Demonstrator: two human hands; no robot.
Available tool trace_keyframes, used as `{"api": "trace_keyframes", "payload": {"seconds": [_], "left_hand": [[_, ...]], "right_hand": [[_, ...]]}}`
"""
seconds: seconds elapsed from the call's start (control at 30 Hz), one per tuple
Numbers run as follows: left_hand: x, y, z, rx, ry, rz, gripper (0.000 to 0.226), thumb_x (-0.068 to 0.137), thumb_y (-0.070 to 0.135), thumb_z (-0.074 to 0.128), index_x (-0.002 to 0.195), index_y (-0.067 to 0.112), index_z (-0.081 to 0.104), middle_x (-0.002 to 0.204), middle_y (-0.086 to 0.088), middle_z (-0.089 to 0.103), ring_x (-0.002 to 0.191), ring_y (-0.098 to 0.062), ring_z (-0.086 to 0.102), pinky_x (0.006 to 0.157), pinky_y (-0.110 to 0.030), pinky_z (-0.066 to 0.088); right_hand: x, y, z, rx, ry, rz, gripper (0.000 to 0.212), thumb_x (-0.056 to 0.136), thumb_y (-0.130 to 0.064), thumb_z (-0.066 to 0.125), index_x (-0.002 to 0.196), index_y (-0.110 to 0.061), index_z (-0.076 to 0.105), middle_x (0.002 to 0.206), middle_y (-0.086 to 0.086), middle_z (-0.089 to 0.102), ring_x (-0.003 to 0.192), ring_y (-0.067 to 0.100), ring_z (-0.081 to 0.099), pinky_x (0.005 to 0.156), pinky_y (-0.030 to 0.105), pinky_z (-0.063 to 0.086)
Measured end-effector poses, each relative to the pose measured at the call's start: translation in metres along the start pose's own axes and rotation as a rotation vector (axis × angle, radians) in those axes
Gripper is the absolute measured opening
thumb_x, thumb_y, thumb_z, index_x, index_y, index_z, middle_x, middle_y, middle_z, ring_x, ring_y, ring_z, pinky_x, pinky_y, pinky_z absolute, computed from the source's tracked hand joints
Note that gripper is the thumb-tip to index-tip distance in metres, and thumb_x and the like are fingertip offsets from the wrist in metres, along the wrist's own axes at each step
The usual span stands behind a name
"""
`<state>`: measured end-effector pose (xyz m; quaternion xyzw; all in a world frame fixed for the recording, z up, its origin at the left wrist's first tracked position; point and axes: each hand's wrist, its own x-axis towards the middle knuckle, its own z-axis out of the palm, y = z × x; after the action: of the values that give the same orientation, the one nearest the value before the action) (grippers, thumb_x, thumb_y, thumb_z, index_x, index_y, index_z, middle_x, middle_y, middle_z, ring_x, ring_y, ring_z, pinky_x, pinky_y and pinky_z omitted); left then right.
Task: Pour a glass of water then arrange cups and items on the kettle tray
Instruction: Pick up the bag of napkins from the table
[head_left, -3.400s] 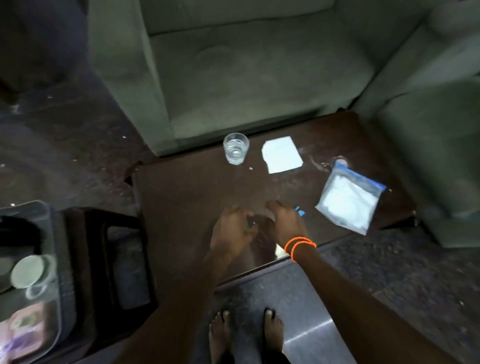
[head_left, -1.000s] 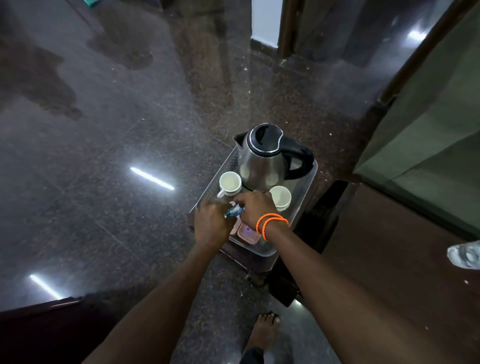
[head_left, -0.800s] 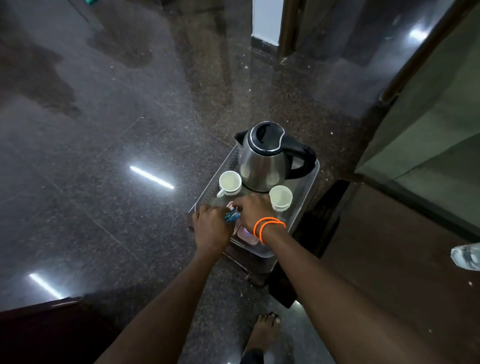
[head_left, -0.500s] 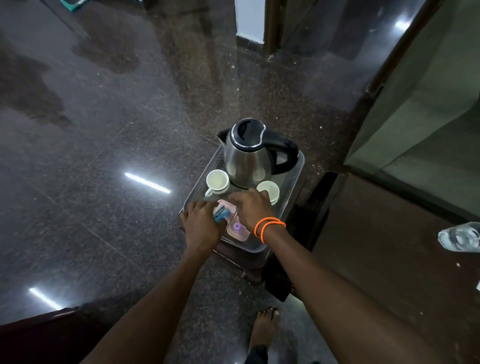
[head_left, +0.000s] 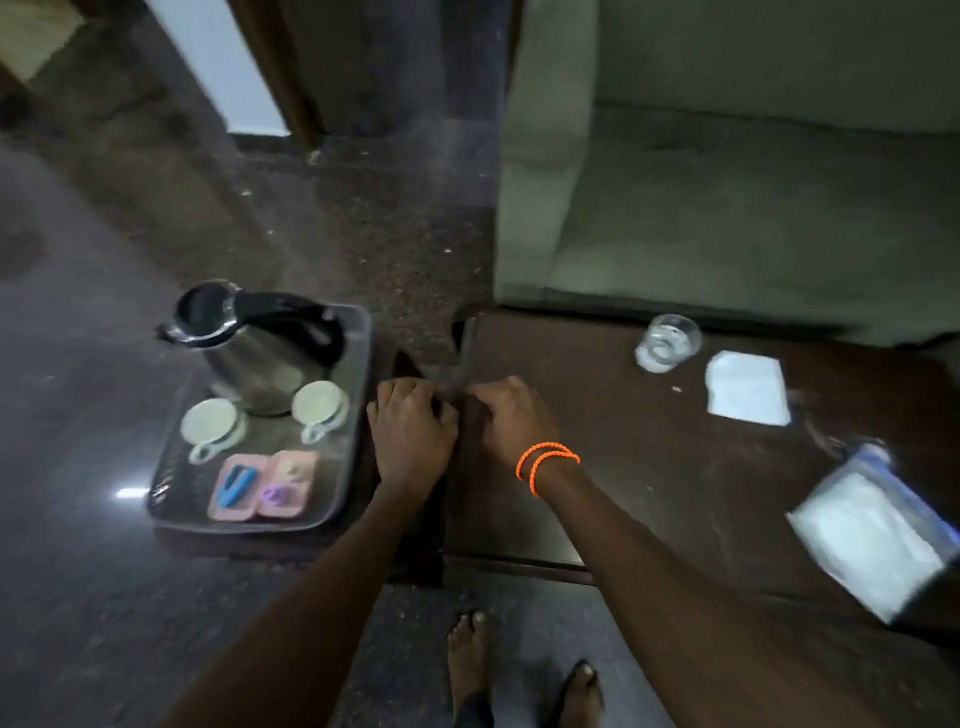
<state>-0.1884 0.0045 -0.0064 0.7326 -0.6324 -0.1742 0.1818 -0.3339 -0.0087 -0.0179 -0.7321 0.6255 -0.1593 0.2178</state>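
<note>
Both arms outstretched, left hand (head_left: 410, 436) and right hand (head_left: 511, 421) side by side — fingers curled.

Left of the left hand's fingers (head_left: 400, 395) sits the tray (head_left: 358, 374), holding the kettle (head_left: 244, 353) at its far end, two cups (head_left: 318, 402) nearer, and two small boxes (head_left: 262, 486) nearest. Right of the right hand's fingers (head_left: 493, 395), on the table (head_left: 623, 467), stand a glass (head_left: 666, 343), then a paper (head_left: 748, 387), with a bag (head_left: 878, 535) nearer.

Curled fingers of left hand (head_left: 410, 431) and right hand (head_left: 511, 418) hidden underneath. Blurred zip bag (head_left: 878, 535), contents unreadable. Tray (head_left: 358, 374) items too smeared to identify.
</note>
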Motion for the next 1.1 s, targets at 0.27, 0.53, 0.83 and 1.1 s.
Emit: {"api": "trace_keyframes", "payload": {"seconds": [0.27, 0.53, 0.83, 1.1], "left_hand": [[-0.062, 0.170, 0.122, -0.068, -0.280, 0.333, 0.016, 0.083, 0.015, 0.071, 0.096, 0.012, 0.080, 0.104, -0.014, 0.076, 0.106, -0.040, 0.062, 0.090, -0.048, 0.053], [-0.136, 0.267, 0.229, -0.033, -0.692, 0.393, 0.032, 0.085, 0.025, 0.065, 0.114, 0.018, 0.078, 0.114, -0.015, 0.077, 0.108, -0.038, 0.071, 0.091, -0.041, 0.058], [-0.145, 0.324, 0.335, -0.022, -0.929, 0.330, 0.059, 0.092, 0.030, 0.072, 0.146, 0.012, 0.057, 0.146, -0.013, 0.061, 0.137, -0.028, 0.056, 0.113, -0.031, 0.042], [-0.130, 0.353, 0.393, -0.053, -0.987, 0.275, 0.042, 0.087, 0.028, 0.072, 0.125, 0.012, 0.065, 0.105, -0.020, 0.078, 0.093, -0.035, 0.076, 0.088, -0.044, 0.063]], "right_hand": [[-0.117, 0.170, -0.066, 0.083, 0.119, 0.420, 0.043, 0.074, 0.000, 0.060, 0.114, -0.011, 0.073, 0.109, 0.019, 0.074, 0.104, 0.039, 0.064, 0.097, 0.036, 0.045], [-0.252, 0.297, -0.092, 0.100, 0.192, 0.887, 0.043, 0.083, -0.017, 0.060, 0.125, -0.019, 0.067, 0.117, 0.019, 0.067, 0.110, 0.038, 0.062, 0.095, 0.041, 0.052], [-0.321, 0.399, -0.089, 0.332, 0.522, 1.364, 0.043, 0.084, -0.018, 0.065, 0.128, -0.015, 0.063, 0.113, 0.021, 0.072, 0.107, 0.038, 0.067, 0.090, 0.038, 0.053], [-0.313, 0.450, -0.081, 0.381, 0.524, 1.500, 0.037, 0.087, -0.022, 0.066, 0.117, -0.001, 0.060, 0.114, 0.024, 0.069, 0.106, 0.040, 0.067, 0.087, 0.039, 0.053]]}}
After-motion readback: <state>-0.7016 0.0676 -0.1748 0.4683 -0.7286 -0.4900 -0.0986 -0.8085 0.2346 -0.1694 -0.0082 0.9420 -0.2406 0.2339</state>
